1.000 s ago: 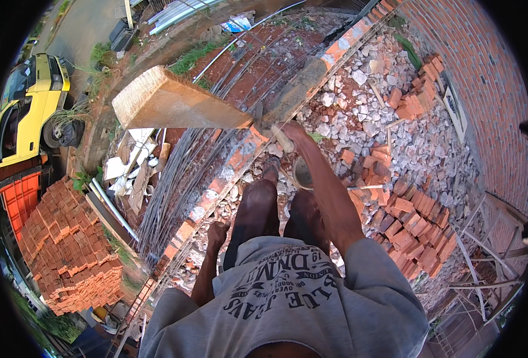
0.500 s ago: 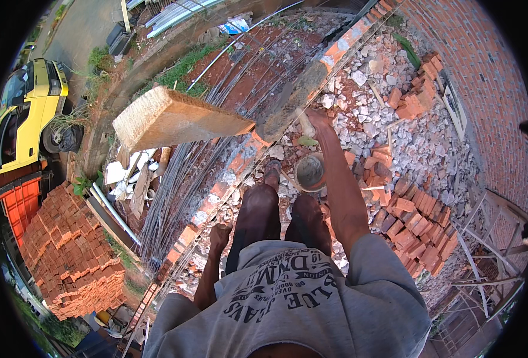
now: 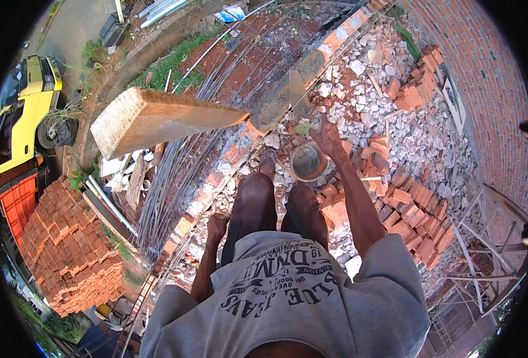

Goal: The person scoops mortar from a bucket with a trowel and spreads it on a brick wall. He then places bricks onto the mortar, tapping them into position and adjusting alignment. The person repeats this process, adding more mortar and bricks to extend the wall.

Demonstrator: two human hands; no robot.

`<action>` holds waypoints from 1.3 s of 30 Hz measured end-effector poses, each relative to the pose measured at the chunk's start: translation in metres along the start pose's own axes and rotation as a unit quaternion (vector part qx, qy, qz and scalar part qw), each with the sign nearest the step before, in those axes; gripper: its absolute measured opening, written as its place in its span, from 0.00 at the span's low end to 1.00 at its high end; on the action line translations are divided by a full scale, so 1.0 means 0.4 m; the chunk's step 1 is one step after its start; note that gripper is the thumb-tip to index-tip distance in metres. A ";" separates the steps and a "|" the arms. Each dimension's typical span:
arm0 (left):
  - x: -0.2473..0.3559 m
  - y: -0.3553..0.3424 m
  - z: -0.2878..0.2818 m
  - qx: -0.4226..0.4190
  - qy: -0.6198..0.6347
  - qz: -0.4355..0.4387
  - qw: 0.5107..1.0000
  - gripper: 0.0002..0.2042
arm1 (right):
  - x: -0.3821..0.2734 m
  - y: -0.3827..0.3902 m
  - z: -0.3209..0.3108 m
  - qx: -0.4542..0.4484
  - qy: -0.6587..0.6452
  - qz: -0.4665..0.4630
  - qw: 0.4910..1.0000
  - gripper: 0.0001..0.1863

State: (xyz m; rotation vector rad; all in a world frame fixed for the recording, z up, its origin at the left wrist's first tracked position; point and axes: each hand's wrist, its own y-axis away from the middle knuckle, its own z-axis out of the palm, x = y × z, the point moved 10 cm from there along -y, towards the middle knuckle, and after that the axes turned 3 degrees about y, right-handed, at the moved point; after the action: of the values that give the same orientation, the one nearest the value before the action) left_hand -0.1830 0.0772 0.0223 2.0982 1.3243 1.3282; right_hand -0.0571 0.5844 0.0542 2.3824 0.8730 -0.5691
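Note:
My right hand (image 3: 329, 141) is closed round a trowel, just beyond a round bucket (image 3: 309, 162) with grey mortar inside. The grey trowel blade (image 3: 298, 93) is smeared by motion and points away, beside the low brick wall (image 3: 235, 150). Wet-looking grey mortar (image 3: 272, 112) covers part of the wall top, and a string (image 3: 211, 201) runs along its near side. Beside my left knee, my left hand (image 3: 217, 225) is curled closed near the wall. Whether anything is in it is hidden.
A tall, pale-topped post (image 3: 156, 119) rises at the wall's left. Long metal rods (image 3: 177, 185) lie beyond the wall. Broken rubble (image 3: 368, 83) and a brick heap (image 3: 416, 218) cover the right side. A brick stack (image 3: 73, 253) and yellow truck (image 3: 22, 116) stand left; scaffolding (image 3: 485, 244) stands right.
My right hand has drawn back from the wall toward the bucket. The trowel blade has swung from over the wall's mortar to the wall's near edge. My left hand stays closed and has shifted little.

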 end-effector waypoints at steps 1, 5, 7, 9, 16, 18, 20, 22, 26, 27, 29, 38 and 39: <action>0.013 0.003 -0.003 0.008 -0.004 0.003 1.000 0.25 | -0.007 0.050 0.031 0.009 0.004 -0.019 1.000 0.26; 0.057 0.002 -0.008 -0.005 -0.022 0.018 1.000 0.23 | -0.034 0.223 0.147 0.152 -0.407 0.012 0.900 0.15; 0.137 0.008 0.004 -0.018 -0.119 0.166 0.979 0.18 | -0.077 0.261 0.244 0.007 -0.330 0.070 0.941 0.11; 0.150 0.001 0.000 -0.013 -0.098 0.188 0.977 0.17 | -0.088 0.267 0.311 -0.060 -0.396 0.204 0.893 0.13; 0.097 -0.048 -0.030 -0.008 -0.006 0.090 0.996 0.26 | -0.169 0.146 0.276 -0.030 -0.373 0.278 0.885 0.14; 0.079 -0.054 -0.035 0.001 -0.020 0.068 0.997 0.27 | -0.148 0.123 0.261 0.016 -0.405 0.295 0.866 0.16; 0.106 -0.050 -0.039 0.020 -0.031 0.144 0.989 0.27 | -0.121 0.092 0.236 0.053 -0.362 0.274 0.889 0.17; 0.101 -0.052 -0.032 0.018 -0.045 0.161 0.986 0.27 | -0.088 0.054 0.236 0.061 -0.360 0.250 0.897 0.16; 0.111 -0.054 -0.012 0.006 -0.076 0.223 0.972 0.23 | -0.029 -0.036 0.211 0.117 -0.569 0.075 0.810 0.12; 0.141 -0.037 -0.006 0.024 -0.157 0.294 0.942 0.19 | -0.017 -0.057 0.213 0.093 -0.605 0.049 0.789 0.10; 0.131 -0.051 -0.005 0.004 -0.133 0.263 0.956 0.17 | -0.020 -0.041 0.171 0.108 -0.724 -0.077 0.676 0.14; 0.128 -0.060 -0.032 -0.050 -0.088 0.155 0.983 0.14 | -0.048 0.044 0.042 0.083 -0.053 0.142 0.985 0.15; 0.134 -0.055 -0.039 -0.043 -0.078 0.167 0.982 0.15 | -0.042 0.023 0.022 0.088 -0.030 0.146 0.985 0.16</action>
State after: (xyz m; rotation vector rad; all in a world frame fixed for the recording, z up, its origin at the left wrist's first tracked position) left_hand -0.2006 0.1305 0.0442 2.3821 0.8618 1.2840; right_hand -0.0643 0.5653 0.0596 2.5749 0.4485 -0.6169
